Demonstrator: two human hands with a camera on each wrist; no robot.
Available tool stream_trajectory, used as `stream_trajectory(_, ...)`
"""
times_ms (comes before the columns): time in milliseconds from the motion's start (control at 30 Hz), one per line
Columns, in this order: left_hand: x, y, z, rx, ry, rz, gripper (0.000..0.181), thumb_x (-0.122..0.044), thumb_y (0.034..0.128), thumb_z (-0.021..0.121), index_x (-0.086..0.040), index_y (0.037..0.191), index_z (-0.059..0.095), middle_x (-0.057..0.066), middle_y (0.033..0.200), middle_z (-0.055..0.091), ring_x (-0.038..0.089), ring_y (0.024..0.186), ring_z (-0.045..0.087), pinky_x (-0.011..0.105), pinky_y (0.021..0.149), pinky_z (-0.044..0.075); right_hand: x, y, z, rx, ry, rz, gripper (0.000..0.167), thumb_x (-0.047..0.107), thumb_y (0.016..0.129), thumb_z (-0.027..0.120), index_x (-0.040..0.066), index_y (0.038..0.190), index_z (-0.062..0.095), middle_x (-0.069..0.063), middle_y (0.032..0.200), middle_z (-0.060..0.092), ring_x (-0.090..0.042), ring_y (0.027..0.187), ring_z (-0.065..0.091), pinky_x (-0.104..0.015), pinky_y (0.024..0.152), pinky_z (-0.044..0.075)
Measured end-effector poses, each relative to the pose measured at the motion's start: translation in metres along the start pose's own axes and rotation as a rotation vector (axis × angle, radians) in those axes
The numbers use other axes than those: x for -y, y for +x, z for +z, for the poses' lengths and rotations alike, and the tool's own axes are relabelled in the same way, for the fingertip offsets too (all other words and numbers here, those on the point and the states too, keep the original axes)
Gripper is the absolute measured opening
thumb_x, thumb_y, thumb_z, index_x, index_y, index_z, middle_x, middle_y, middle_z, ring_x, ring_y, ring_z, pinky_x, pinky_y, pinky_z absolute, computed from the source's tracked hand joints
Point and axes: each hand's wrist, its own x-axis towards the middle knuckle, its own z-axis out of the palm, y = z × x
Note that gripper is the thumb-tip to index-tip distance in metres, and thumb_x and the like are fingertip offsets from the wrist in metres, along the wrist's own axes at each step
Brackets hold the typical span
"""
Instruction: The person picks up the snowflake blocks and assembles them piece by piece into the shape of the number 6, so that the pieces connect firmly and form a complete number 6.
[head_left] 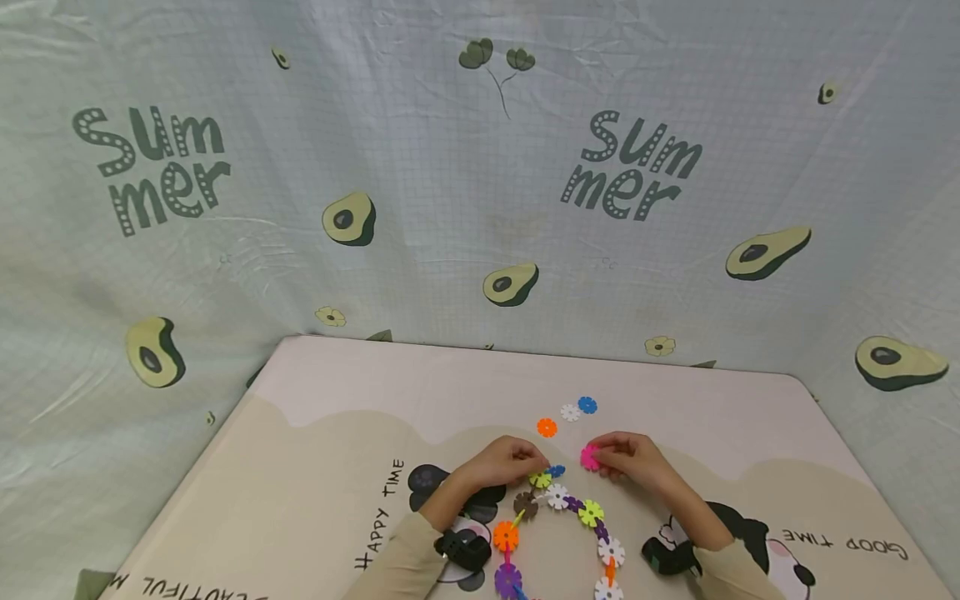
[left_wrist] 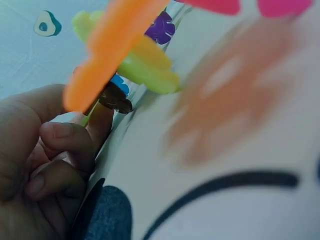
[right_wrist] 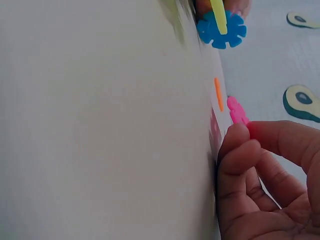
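A chain of interlocking flower-shaped plastic discs (head_left: 591,512) curves over the table in several colours. My left hand (head_left: 504,461) pinches its upper end, where a yellow-green disc (head_left: 540,481) joins a blue disc (right_wrist: 222,31); which of the two the fingertips grip is hard to tell. To the right, my right hand (head_left: 633,458) holds a loose pink disc (head_left: 589,457) between thumb and fingers, apart from the chain. In the left wrist view, an orange disc (left_wrist: 112,50) of the chain crosses close to the lens and partly covers the left fingertips.
Beyond the hands lie a loose orange disc (head_left: 547,427), a white disc (head_left: 571,412) and a blue disc (head_left: 587,405). The table mat (head_left: 322,467) carries printed pandas and lettering. Behind it hangs a sheet (head_left: 420,167) with avocado prints.
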Motion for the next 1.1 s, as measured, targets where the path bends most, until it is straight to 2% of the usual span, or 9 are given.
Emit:
stream_trajectory(133,-0.001,-0.002,-0.001,0.008,-0.025,0.002,0.020,-0.012,0.0900,0.063,0.001,0.102,0.072,0.010,0.083,0.068,0.008,0.056,0.046,0.018,0.053,0.038,0.000,-0.001,0.003,0.045,0.043,0.013,0.038,0.019,0.095,0.063,-0.011,0.118,0.060,-0.006,0.083,0.068,-0.014,0.070,0.061,-0.024,0.066,0.052)
stream_trajectory(267,-0.001,-0.002,-0.001,0.031,-0.039,0.007,0.022,-0.009,0.0877,0.064,0.002,0.105,0.071,0.010,0.078,0.065,0.007,0.055,0.043,0.017,0.052,0.036,0.000,-0.001,0.007,0.090,0.067,0.010,0.039,0.019,0.095,0.063,-0.011,0.120,0.059,-0.006,0.084,0.069,-0.014,0.071,0.062,-0.025,0.067,0.053)
stream_trajectory(400,0.000,-0.002,-0.001,0.043,-0.043,0.016,0.022,-0.009,0.0885,0.063,0.003,0.105,0.071,0.006,0.075,0.062,0.007,0.056,0.041,0.018,0.053,0.034,0.001,-0.001,0.011,0.120,0.082,0.012,0.039,0.019,0.095,0.064,-0.011,0.120,0.059,-0.006,0.084,0.069,-0.015,0.070,0.062,-0.025,0.067,0.052)
stream_trajectory(767,0.001,0.000,-0.001,0.064,-0.046,0.031,0.022,-0.008,0.0916,0.063,0.005,0.108,0.070,0.014,0.091,0.068,0.004,0.062,0.043,0.019,0.056,0.033,0.002,-0.001,0.012,0.171,0.104,-0.015,0.036,0.014,0.096,0.061,-0.014,0.118,0.059,-0.006,0.084,0.068,-0.012,0.068,0.060,-0.023,0.065,0.051)
stream_trajectory(900,0.002,0.001,-0.001,0.071,-0.054,0.033,0.021,-0.007,0.0923,0.062,0.005,0.108,0.069,0.015,0.091,0.068,0.005,0.064,0.043,0.019,0.057,0.033,0.003,-0.001,0.012,0.194,0.114,-0.023,0.035,0.013,0.097,0.060,-0.015,0.119,0.059,-0.005,0.086,0.069,-0.010,0.068,0.060,-0.023,0.064,0.051)
stream_trajectory(1100,0.003,0.001,-0.001,0.090,-0.065,0.037,0.021,-0.007,0.0929,0.062,0.006,0.108,0.068,0.010,0.084,0.065,0.004,0.063,0.042,0.018,0.057,0.033,0.002,0.001,0.014,0.218,0.113,-0.036,0.034,0.011,0.097,0.060,-0.016,0.118,0.059,-0.007,0.089,0.070,-0.009,0.067,0.060,-0.022,0.064,0.050)
